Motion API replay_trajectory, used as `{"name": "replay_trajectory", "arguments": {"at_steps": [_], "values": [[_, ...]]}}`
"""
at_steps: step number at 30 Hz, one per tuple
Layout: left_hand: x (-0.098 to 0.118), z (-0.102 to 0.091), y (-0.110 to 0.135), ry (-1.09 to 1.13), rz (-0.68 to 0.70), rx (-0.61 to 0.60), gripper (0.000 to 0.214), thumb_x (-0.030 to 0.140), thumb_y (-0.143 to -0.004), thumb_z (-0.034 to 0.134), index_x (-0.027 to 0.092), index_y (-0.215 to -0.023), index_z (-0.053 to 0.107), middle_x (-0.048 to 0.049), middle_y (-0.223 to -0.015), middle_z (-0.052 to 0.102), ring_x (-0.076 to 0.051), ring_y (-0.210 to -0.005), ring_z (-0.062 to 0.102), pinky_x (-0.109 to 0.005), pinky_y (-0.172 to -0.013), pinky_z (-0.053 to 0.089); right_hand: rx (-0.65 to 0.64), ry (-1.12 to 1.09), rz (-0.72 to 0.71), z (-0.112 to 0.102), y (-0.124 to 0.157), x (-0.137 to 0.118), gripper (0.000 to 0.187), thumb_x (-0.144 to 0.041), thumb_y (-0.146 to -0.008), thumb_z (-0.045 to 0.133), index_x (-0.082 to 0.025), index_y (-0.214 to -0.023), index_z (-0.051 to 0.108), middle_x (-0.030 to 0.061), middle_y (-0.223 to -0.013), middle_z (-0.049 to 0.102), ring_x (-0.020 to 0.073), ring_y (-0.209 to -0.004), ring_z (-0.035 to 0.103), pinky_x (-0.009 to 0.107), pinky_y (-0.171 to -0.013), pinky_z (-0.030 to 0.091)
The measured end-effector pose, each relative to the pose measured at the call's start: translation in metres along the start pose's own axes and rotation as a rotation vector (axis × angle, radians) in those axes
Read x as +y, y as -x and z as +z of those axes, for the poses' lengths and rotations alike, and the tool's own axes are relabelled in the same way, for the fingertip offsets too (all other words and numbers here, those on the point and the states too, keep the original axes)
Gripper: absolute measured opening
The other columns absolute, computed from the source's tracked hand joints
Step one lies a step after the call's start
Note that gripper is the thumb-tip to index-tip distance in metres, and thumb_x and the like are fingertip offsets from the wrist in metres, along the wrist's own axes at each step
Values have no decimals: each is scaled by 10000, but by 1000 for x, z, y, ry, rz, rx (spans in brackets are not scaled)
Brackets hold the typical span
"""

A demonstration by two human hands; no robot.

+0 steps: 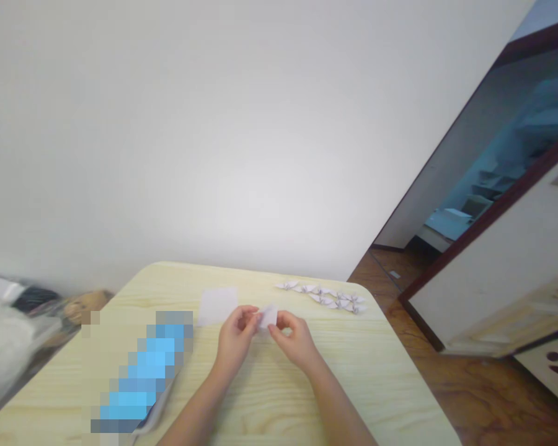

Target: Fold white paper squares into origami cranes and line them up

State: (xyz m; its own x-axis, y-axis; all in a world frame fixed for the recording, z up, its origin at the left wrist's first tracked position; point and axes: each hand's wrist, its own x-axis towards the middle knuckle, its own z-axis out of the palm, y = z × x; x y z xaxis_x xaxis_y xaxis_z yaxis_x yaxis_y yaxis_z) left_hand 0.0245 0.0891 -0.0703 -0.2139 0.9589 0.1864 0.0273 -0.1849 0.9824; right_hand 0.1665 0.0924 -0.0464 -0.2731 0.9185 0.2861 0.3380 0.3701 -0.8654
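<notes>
Between my two hands, a little above the table, is a small folded piece of white paper (268, 317). My left hand (238, 331) pinches its left side between thumb and fingers. On the opposite side, the thumb and fingers of my right hand (294, 337) close on its right edge. Flat on the table, just beyond my left hand, lies a sheet of white paper (217, 305). Several folded paper cranes (323, 296) lie in rows near the far right edge.
The pale wooden table (363, 384) stands against a white wall (214, 136). A device with a pixelated blue screen (144, 365) rests at the left. Cloth and a brown plush item (86, 305) lie beyond the left edge. To the right are a wooden floor (413, 322) and a doorway.
</notes>
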Motion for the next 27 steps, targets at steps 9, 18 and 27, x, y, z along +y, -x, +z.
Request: {"name": "replay_trajectory", "arguments": {"at_steps": [9, 18, 27], "values": [[-2, 1, 3, -90, 112, 11, 185, 348, -710, 596, 168, -748, 586, 0, -662, 592, -133, -612, 581, -243, -557, 488, 2, -404, 180, 2, -7, 23, 243, -394, -714, 598, -159, -754, 645, 32, -712, 658, 158, -630, 580, 277, -614, 460], [1, 3, 6, -160, 200, -39, 190, 348, -719, 580, 204, -813, 661, -45, -851, 627, -164, -777, 609, -274, -612, 546, -30, -400, 176, 1, -5, 17, 287, -421, -732, 569, -155, -762, 673, 11, -653, 633, 120, -589, 543, 236, -576, 447], [6, -1, 6, -242, 217, -75, 201, 362, -739, 549, 201, -763, 667, -31, -753, 661, -150, -697, 612, -240, -565, 512, -115, -276, 214, 3, 1, 13, 287, -396, -772, 518, -170, -870, 665, 22, -658, 633, 121, -541, 576, 211, -472, 437]]}}
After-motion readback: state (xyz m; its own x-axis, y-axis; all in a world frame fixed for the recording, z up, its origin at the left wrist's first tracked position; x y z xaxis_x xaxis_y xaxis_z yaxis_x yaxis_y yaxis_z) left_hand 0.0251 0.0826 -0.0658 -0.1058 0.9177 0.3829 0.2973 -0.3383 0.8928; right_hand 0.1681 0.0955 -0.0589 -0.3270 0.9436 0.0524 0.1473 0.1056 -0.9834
